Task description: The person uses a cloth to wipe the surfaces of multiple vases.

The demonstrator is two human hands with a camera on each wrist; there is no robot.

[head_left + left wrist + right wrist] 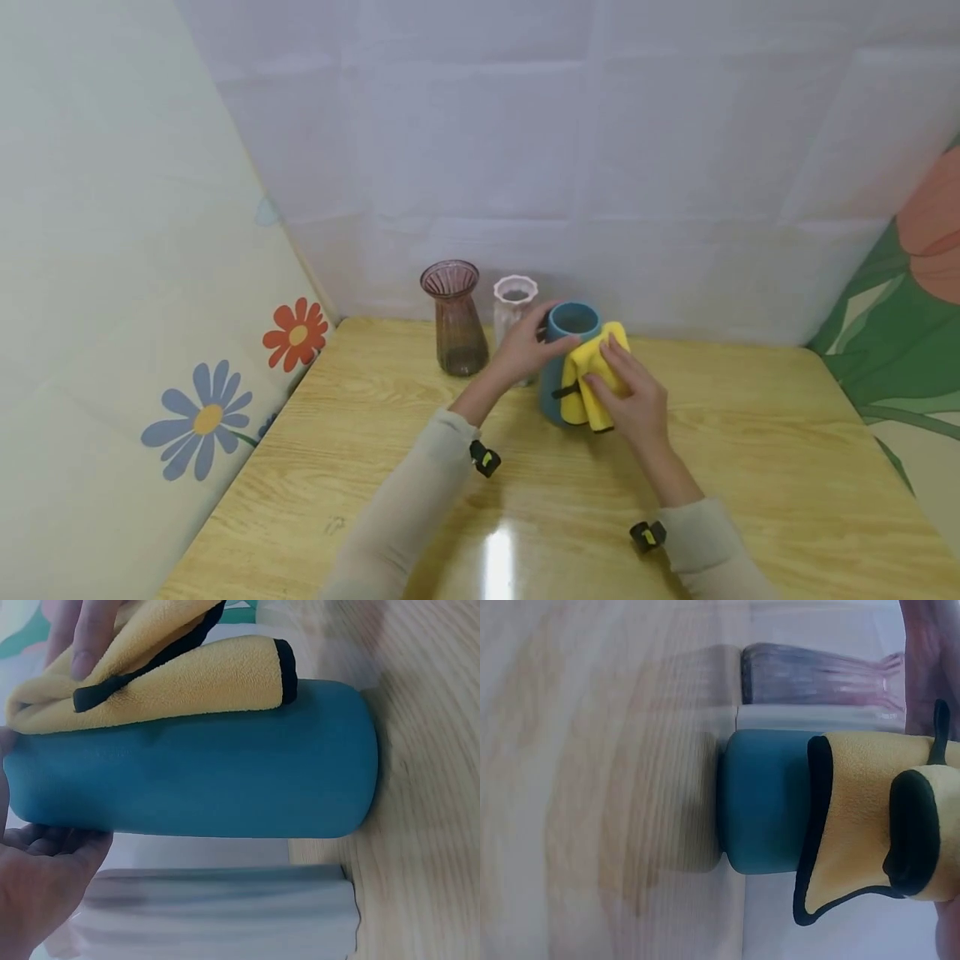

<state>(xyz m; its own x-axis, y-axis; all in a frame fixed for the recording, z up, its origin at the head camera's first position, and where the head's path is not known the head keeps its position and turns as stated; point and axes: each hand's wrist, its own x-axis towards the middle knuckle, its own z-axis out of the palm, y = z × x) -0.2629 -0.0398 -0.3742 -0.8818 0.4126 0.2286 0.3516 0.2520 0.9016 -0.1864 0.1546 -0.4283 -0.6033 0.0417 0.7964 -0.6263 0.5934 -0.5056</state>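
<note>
A teal-blue vase [553, 379] stands upright on the wooden table. My left hand [521, 346] grips it near the rim, thumb on the front and fingers around the left side. In my right hand [633, 400] is a yellow cloth [592, 379] with dark edging, held against the vase's right side. Folds of this cloth [187, 682] lie along the upper wall of the vase [210, 780] in the left wrist view. From the right wrist, the cloth [862, 772] covers much of the vase, leaving its lower part [769, 802] showing.
Left of the vase stands a white fluted vase [508, 313], partly hidden by my left hand. Farther left is a purplish glass vase [460, 329] with a flared rim. A pale sheet [480, 150] hangs behind the table [750, 450], and flower-printed cloth [206, 421] borders the left side.
</note>
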